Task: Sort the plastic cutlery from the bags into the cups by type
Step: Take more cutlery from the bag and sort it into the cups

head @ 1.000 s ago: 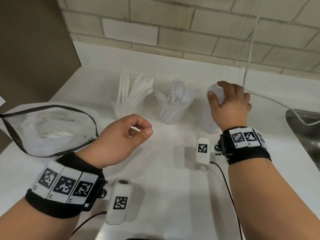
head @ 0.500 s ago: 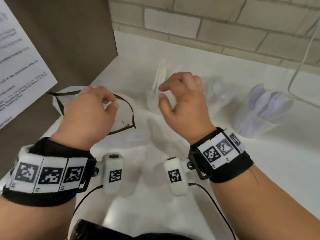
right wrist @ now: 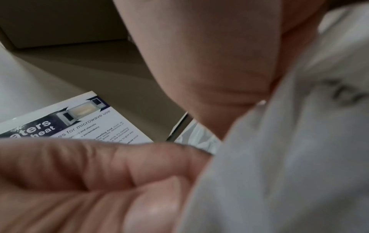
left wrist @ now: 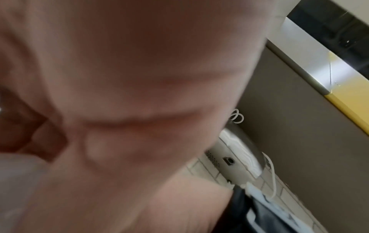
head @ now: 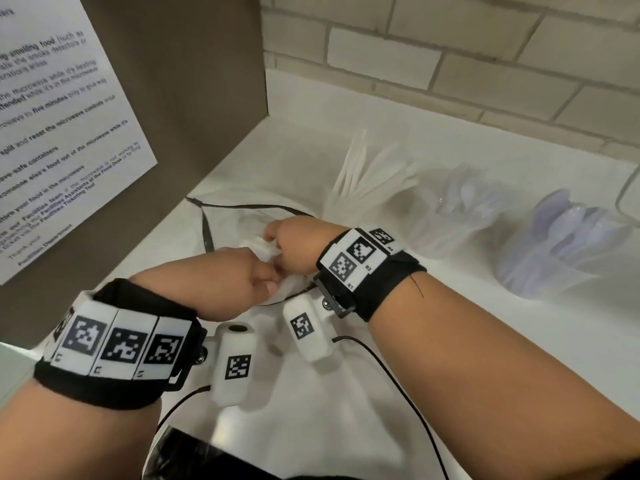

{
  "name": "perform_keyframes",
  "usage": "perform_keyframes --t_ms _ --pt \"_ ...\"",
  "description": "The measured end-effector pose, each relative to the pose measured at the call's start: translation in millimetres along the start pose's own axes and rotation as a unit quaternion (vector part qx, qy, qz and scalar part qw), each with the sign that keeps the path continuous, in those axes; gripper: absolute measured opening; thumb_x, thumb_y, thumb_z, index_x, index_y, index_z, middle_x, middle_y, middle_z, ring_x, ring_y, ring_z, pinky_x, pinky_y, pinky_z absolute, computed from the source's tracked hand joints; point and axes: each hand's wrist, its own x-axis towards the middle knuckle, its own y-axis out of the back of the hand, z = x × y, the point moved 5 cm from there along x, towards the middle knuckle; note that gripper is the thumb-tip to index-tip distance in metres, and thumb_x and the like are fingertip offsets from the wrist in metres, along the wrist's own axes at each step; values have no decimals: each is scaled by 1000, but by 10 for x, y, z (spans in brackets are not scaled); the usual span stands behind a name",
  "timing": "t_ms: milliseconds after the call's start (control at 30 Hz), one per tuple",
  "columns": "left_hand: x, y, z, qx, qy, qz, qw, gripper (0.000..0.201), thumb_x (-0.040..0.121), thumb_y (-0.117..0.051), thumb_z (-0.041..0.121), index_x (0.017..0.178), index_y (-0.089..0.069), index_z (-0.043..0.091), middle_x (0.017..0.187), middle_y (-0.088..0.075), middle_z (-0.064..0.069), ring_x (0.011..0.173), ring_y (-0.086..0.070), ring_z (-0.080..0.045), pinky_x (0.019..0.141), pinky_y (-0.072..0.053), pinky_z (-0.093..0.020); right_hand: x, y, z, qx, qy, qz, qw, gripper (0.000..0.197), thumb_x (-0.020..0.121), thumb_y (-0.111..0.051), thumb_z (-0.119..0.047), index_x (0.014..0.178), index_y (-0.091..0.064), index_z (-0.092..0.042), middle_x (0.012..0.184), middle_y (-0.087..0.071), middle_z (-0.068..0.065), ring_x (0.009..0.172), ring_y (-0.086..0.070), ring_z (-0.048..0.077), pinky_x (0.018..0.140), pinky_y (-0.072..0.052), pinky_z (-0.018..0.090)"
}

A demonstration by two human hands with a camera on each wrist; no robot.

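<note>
A clear plastic bag [head: 235, 223] with a black zip edge lies on the white counter [head: 467, 341] by the brown side panel. Both hands meet over it. My left hand [head: 263, 275] pinches the bag's white film at its near edge. My right hand [head: 277, 240] curls round the film just beyond; in the right wrist view the thumb [right wrist: 139, 157] presses against the bag [right wrist: 279, 157]. What lies inside the bag is hidden. Behind stand three clear cups: knives [head: 363, 181], forks [head: 453, 209] and spoons [head: 568, 244]. The left wrist view shows only a blurred palm.
A printed microwave notice [head: 62, 133] hangs on the brown panel at the left. A brick wall runs along the back. A thin white cable [head: 623, 192] loops at the far right. A dark object [head: 180, 455] sits at the counter's near edge.
My right hand has left the spoon cup and swung left to the bag. The left hand has also reached the bag, and both hands now hold it. The head view has turned left.
</note>
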Motion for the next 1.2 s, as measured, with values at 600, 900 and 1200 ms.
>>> perform_keyframes --t_ms 600,900,1200 --pt "-46 -8 88 46 19 -37 998 37 81 -55 63 117 -58 53 157 -2 2 139 -25 -18 112 -27 -32 -82 -215 121 96 -56 -13 994 50 81 -68 -29 125 -55 -9 121 -61 6 107 -60 22 90 -52 31" --pt "-24 62 100 58 0 -48 997 41 84 -54 60 124 -54 50 158 21 4 141 -29 -15 104 -31 -24 -84 -213 128 72 -70 -12 995 35 81 -68 -26 109 -56 -9 92 -58 4 84 -58 21 64 -45 26" --pt "-6 131 29 80 68 -51 993 52 82 -54 62 132 -42 54 155 27 -13 124 -53 -21 105 -35 -29 -131 -204 180 80 -82 -4 993 20 91 -54 -25 101 -56 -8 81 -51 2 81 -52 21 53 -37 26"
